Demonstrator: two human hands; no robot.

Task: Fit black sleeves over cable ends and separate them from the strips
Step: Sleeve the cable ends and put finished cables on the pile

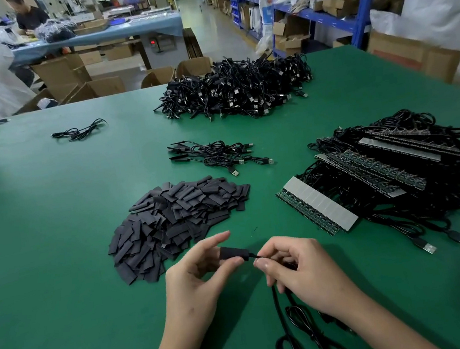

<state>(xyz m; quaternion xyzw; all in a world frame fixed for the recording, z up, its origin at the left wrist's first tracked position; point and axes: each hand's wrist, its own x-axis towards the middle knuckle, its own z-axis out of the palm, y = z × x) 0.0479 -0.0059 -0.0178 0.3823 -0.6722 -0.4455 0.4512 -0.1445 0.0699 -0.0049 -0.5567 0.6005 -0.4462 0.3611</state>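
pinching a black sleeve [234,253] between thumb and forefinger, the left hand [196,276] holds it level just above the green table [53,228] at six o'clock in the view. the sleeve's mouth is turned toward three o'clock. there the right hand [297,265] grips the cable [286,332] between thumb and curled fingers, close behind its end, probably so that the thin lead stays stiff enough to push. the lead runs straight into the sleeve, so the end seems to be inside already, though how deep is hidden. the slack of the cable hangs from the right hand and coils on the table toward five o'clock, out of the way of both hands.

the supplies lie within easy reach, each on the side of the hand that would use it. the loose pile of sleeves [176,220] sits at eleven o'clock from the hands, near the left one. the stack of strips [385,170], with cables attached, lies at two o'clock, near the right one. a small bunch of cables [217,154] rests at twelve o'clock beyond the sleeves, and a large heap of cables [240,90] lies farther back on the same line. the step in hand looks like seating the sleeve fully.
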